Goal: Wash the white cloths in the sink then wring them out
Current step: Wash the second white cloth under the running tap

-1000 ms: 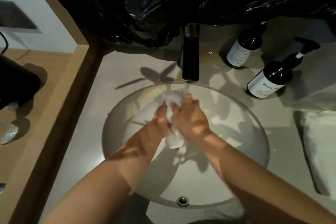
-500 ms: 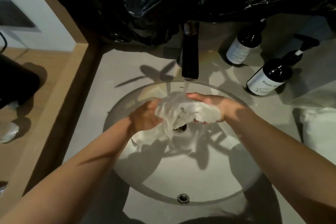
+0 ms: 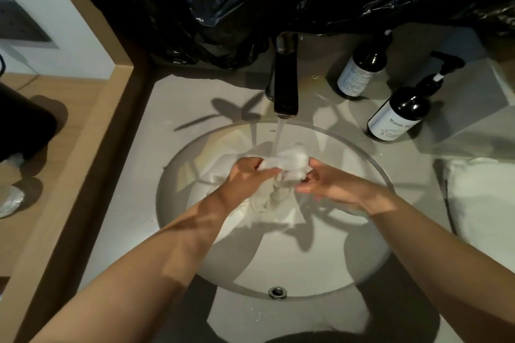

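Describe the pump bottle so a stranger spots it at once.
Find the round sink, then look right of the black faucet. Two dark white-labelled bottles stand there: skip the farther bottle; the pump bottle stands nearer, black spout showing, label reading "Room".

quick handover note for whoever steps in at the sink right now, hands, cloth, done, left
The left hand grips the bunched white cloth over the sink.
The right hand has its fingers curled on the cloth's other end.
The faucet is running and the stream lands on the cloth. A wet tail of the cloth hangs into the basin.
Done: the cloth is soaked and under the water.
Left: finish washing it, then wring it out. The white pile on the counter at the right may be more cloths, but I cannot tell.
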{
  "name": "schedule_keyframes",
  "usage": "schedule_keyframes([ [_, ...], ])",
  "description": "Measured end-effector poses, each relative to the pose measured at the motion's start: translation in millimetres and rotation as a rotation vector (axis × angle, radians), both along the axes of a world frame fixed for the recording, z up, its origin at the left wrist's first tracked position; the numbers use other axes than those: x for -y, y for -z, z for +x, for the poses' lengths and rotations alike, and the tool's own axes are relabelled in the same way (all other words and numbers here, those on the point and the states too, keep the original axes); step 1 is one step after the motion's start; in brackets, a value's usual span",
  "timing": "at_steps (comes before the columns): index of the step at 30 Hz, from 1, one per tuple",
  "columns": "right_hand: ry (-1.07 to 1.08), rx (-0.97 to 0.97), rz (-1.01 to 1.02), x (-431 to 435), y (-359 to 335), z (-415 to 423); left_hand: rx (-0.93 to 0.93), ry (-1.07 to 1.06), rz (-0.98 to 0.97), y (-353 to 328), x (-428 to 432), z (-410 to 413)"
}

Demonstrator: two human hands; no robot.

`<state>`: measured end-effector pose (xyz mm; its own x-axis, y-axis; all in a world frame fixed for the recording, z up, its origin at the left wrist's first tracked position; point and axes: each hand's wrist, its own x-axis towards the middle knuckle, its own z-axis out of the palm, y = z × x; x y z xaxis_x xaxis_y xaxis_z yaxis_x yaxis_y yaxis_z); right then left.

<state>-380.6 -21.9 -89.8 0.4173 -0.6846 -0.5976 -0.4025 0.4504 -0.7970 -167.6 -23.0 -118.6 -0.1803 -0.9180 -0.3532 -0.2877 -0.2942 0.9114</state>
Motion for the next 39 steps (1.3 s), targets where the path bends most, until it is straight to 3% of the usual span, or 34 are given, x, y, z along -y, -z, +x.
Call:
schedule_keyframes([
  [2,0.052,-0.121,-0.256,-5.2,4.0,9.4,-0.011,0.009,0.042,-8.2,-2.8,-2.4],
  [4,0.104,-0.091,-0.346,-7.3,-0.9,13.2,-0.041,0.006,0.024,-17.5,-5.4,-1.2],
  [6,0.112,0.032,-0.229,-5.1,-9.2,6.2,-0.046,0.000,-0.012,-28.4,-5.0,8.8],
  [9,0.131,0.173,-0.089,4.3,-16.8,-2.1,-0.156,0.175,0.027,-44.5,-4.4,29.1],
  [12,0.125,0.025,-0.084,11.7,-32.8,4.1,0.008,0.358,0.040,-58.8,-4.0,29.5],
  [16,0.115,-0.120,-0.131,10.0,-47.6,14.3,0.416,0.560,-0.057,-64.5,-2.7,12.7],
  [20,0.162,-0.208,-0.282,3.0,-44.8,15.2,0.386,0.331,0.005,-56.0,-3.6,7.5],
  [23,0.283,-0.124,-0.244,-3.6,-46.6,15.3,0.472,0.020,-0.097,-49.8,-6.4,9.7],
  [25,0.314,-0.053,-0.163,-7.3,-50.1,16.0,0.336,-0.098,-0.165,-45.9,-13.4,13.8],
  [29,0.284,0.185,-0.029,-15.5,-55.3,19.8,0.010,0.276,-0.059,-48.3,-36.2,-1.5],
  [32,0.229,0.214,-0.026,-16.2,-57.1,22.3,-0.089,0.293,-0.092,-40.9,-38.4,-15.2],
  [37,0.234,0.340,0.101,-8.8,-49.2,-4.3,0.407,0.306,-0.110,-52.0,-18.3,5.9],
  [39,0.215,0.320,0.131,-6.2,-42.4,-13.8,0.445,0.281,-0.097,-58.4,-9.7,14.3],
])
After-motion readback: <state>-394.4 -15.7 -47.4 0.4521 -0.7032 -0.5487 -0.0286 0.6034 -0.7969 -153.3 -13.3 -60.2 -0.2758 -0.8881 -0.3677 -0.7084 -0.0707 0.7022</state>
